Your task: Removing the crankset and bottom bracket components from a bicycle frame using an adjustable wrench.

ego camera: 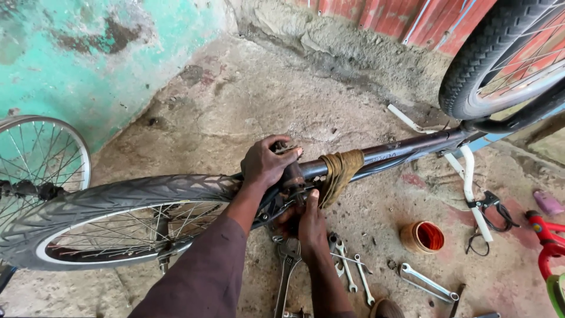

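My left hand (268, 162) clenches over the top of the dark metal bicycle frame tube (400, 150), beside its knotted tan rag (338, 171); my right hand (309, 221) grips the same joint from below; steel spanners (347, 268) lie on the concrete floor (265, 100) beneath, near a black-tyred wheel (118, 203).

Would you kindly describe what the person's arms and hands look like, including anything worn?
The left hand and right hand are bare: no gloves, rings or watch visible. The left arm wears a long, dark brownish-maroon sleeve reaching near the wrist; the right forearm appears uncovered.
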